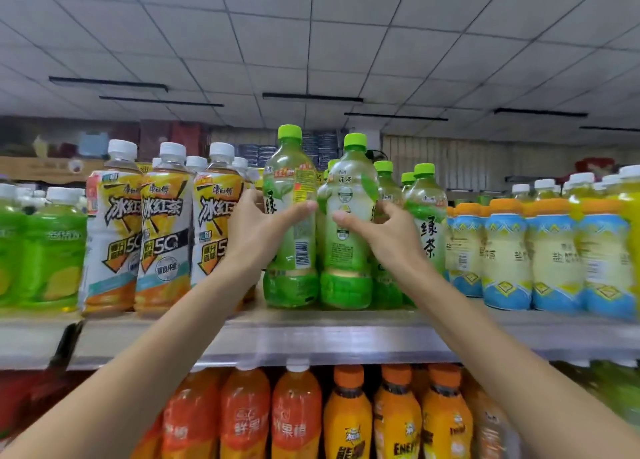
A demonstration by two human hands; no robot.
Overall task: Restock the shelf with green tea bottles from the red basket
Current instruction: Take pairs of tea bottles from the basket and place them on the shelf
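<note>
Two green tea bottles with lime caps stand at the front of the top shelf (311,334). My left hand (256,226) wraps the left bottle (290,167), thumb across its label. My right hand (377,231) holds the right bottle (349,250), thumb on its front and fingers behind it. Both bottles rest upright on the shelf board. More green tea bottles (426,209) stand behind and to the right. The red basket is out of view.
Iced black tea bottles (162,226) with white caps stand left of the green tea. Pale blue-and-yellow bottles (502,250) fill the right side. Orange drink bottles (294,413) line the lower shelf. Green bottles (52,250) sit at the far left.
</note>
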